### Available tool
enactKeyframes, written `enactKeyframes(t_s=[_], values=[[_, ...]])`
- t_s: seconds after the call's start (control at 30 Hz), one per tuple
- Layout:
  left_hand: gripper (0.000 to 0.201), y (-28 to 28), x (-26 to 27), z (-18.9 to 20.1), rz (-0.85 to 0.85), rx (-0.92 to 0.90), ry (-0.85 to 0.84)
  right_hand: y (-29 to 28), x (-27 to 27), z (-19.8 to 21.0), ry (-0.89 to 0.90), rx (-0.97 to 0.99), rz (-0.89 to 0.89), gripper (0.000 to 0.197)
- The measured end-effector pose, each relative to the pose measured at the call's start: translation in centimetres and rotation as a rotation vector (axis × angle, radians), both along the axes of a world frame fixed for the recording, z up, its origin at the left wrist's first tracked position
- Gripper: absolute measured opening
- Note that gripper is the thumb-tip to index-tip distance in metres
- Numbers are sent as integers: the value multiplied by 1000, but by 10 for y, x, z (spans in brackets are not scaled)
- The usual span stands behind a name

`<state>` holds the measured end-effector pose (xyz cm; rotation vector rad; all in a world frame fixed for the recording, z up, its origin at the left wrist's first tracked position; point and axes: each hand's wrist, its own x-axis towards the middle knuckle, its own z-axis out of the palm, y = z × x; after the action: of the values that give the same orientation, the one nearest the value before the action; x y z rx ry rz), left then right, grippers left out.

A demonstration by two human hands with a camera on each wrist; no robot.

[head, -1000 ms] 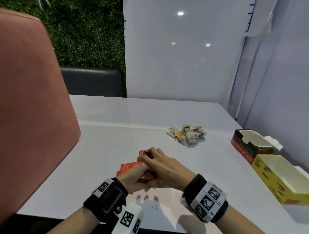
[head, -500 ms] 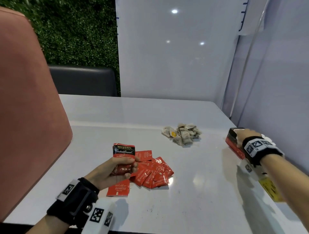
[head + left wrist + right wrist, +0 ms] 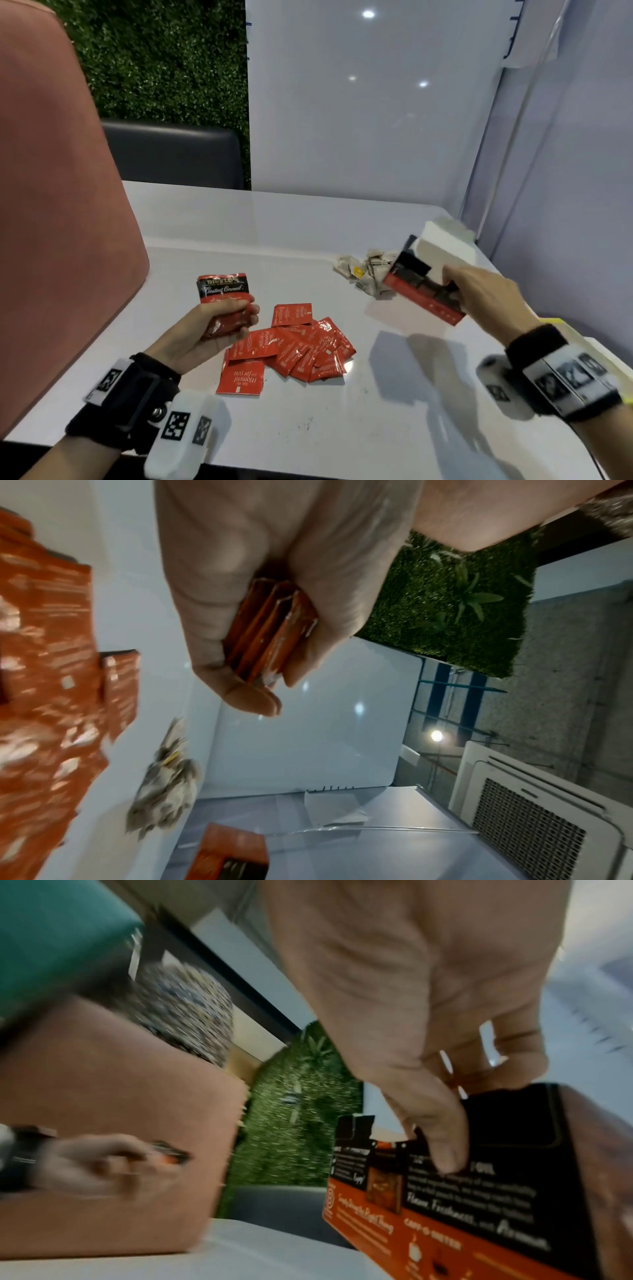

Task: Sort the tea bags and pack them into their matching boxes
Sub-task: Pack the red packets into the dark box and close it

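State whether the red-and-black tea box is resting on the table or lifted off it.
Lifted: the right hand holds the red-and-black box tilted above the table.

A glossy white surface (image 3: 294,219) carries two heaps. Near the front edge, a fanned pile of red foil tea bag sachets (image 3: 291,347) lies flat, overlapping one another. Farther back and to the right sits a loose heap of unwrapped paper tea bags (image 3: 363,274), one showing a yellow tag.

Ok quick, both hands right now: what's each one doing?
Left hand: grips a stack of red foil tea packets.
Right hand: holds the red-and-black cardboard tea box above the table.
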<state>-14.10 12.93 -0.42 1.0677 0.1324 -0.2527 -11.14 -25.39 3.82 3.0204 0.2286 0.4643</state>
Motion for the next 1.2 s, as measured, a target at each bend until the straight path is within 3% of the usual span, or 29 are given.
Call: enactKeyframes(t_s=[0.17,0.33,0.43,0.5,0.6,0.67,0.8,0.87,0.97,1.07,1.13,1.2], values=[[18,20,2,15,98,104,-116,36,-28,-15,96,26,183,6],[24,26,3,2,-89,690,-83,67,-2,-15,91,20,262,9],[41,32,0,-1,-92,886,-32,109,27,-7,21,2,370,10],[40,26,-5,0,-182,1006,-43,144,48,-7,-1,-9,442,11],[36,2,-12,-6,-471,1331,-104,195,76,-11,63,-7,513,17],[49,-9,-11,-20,-550,1505,-177,226,86,-13,142,15,576,20],[31,1,-23,-12,-416,1458,-276,272,85,-27,263,-55,719,21],[30,18,-33,8,-309,1379,-286,285,81,-38,279,-105,757,23],[31,50,-31,29,-140,1408,-302,293,79,-42,271,-106,794,24],[50,66,-19,32,-235,1568,-274,286,76,-31,225,95,806,39],[49,69,-11,33,-310,1684,-304,270,75,-23,156,276,698,44],[49,72,-5,31,-346,1730,-292,249,73,-26,244,214,583,49]])
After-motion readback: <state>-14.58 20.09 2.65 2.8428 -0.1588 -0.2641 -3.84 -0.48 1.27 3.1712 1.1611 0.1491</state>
